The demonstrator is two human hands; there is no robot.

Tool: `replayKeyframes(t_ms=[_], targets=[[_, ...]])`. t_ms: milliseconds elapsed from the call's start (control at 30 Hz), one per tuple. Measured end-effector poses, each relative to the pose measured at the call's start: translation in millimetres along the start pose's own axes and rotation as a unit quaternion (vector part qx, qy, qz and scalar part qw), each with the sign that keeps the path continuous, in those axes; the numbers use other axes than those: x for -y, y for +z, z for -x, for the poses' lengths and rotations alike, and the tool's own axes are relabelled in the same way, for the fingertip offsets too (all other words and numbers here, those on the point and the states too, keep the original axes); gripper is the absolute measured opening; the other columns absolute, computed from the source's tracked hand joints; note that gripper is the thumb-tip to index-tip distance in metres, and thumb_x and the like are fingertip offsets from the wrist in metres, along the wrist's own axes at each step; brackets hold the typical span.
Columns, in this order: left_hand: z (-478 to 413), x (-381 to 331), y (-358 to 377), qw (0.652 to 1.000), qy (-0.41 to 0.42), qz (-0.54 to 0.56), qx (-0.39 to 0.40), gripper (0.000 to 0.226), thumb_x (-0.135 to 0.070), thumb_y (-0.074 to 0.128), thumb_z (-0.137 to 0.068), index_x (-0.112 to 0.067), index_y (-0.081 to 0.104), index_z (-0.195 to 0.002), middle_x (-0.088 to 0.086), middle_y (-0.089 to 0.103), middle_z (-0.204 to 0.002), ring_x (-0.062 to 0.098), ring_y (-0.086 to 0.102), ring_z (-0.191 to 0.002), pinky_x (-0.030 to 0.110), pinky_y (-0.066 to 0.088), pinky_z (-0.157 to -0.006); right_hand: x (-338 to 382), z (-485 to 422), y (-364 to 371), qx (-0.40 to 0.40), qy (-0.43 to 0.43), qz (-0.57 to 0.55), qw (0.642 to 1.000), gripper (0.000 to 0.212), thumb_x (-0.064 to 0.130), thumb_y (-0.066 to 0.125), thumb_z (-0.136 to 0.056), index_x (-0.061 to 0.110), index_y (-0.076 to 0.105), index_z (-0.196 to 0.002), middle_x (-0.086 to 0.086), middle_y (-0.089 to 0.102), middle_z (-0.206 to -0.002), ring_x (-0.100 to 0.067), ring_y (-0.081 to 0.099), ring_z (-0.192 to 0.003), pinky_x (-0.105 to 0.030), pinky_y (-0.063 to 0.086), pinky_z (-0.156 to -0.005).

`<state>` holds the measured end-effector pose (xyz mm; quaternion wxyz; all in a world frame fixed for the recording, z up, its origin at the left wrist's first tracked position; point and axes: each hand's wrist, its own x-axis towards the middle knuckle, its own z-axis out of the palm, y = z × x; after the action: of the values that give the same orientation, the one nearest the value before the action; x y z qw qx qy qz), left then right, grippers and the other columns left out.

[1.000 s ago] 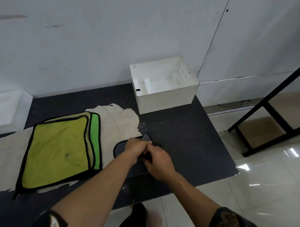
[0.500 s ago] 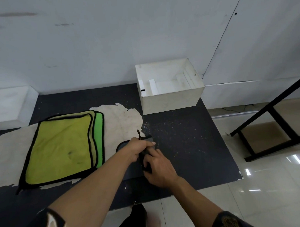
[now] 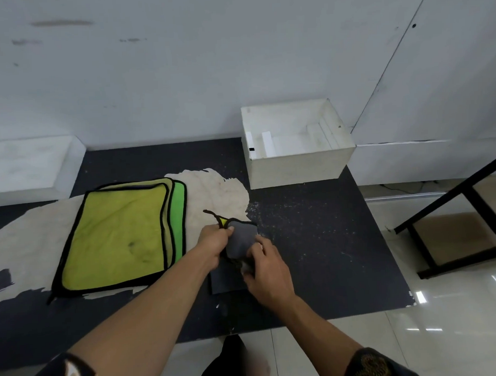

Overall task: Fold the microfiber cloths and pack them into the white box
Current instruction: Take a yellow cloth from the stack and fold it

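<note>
A grey microfiber cloth [image 3: 240, 238] with black trim and a yellow underside is bunched between my hands at the middle of the dark table [image 3: 313, 241]. My left hand [image 3: 215, 242] grips its left edge near a loose black loop. My right hand [image 3: 265, 266] holds its lower right part, fingers curled over the fabric. A stack of yellow and green cloths [image 3: 116, 234] lies flat to the left. The white box [image 3: 296, 163] stands open at the table's back right, apart from both hands, with only white dividers inside.
A pale worn patch [image 3: 219, 194] covers the table under the stacked cloths. A white ledge [image 3: 29, 164] sits at the back left. A black metal frame [image 3: 453, 223] stands on the tiled floor to the right. The table's front edge runs just before my forearms.
The grey cloth has been gathered up from lying flat into a raised bundle, showing its yellow side and loop. Both hands stayed close together on it.
</note>
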<state>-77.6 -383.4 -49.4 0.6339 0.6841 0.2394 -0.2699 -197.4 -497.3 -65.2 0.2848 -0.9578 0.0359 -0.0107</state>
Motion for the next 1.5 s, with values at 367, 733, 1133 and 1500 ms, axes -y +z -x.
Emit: replayKeyframes(t_ms=[367,733,1133,1500], targets=[[-13,35,-42,0.974,-0.004,-0.225,0.001,0.051,-0.012,0.079,-0.077,-0.002,0.059,-0.123,0.011,0.064,-0.121,0.029,0.061,-0.109,0.039,0.052,-0.095,-1,7,21,0.065,0.009,0.064,0.996,0.018,0.017,0.06,-0.087,0.019,0.051,-0.102,-0.001,0.043,-0.117,-0.018,0.047,-0.1,-0.029,0.05,-0.075],[-7,44,-54,0.97,0.031,-0.24,0.013,0.033,-0.027,0.074,-0.083,-0.022,0.048,-0.103,-0.001,0.062,-0.099,0.019,0.062,-0.092,0.029,0.052,-0.059,-13,11,24,0.064,-0.037,0.098,0.992,0.02,0.031,0.06,-0.09,0.021,0.054,-0.107,0.0,0.045,-0.12,-0.015,0.045,-0.102,-0.027,0.05,-0.081],[-8,64,-65,0.936,0.094,-0.334,-0.054,0.037,-0.012,0.076,-0.078,-0.008,0.062,-0.112,-0.002,0.058,-0.083,0.019,0.06,-0.086,0.032,0.052,-0.081,-22,16,21,0.066,-0.065,0.106,0.99,0.016,0.025,0.054,-0.092,0.018,0.057,-0.107,-0.002,0.047,-0.121,-0.017,0.045,-0.102,-0.028,0.05,-0.082],[4,63,-61,0.912,0.103,-0.396,-0.019,0.075,-0.02,0.084,-0.068,-0.013,0.046,-0.132,0.003,0.058,-0.102,0.018,0.057,-0.095,0.024,0.043,-0.077,-26,16,21,0.088,0.002,0.056,0.995,0.018,0.014,0.054,-0.091,0.015,0.053,-0.109,-0.005,0.042,-0.123,-0.016,0.054,-0.091,-0.026,0.052,-0.083]])
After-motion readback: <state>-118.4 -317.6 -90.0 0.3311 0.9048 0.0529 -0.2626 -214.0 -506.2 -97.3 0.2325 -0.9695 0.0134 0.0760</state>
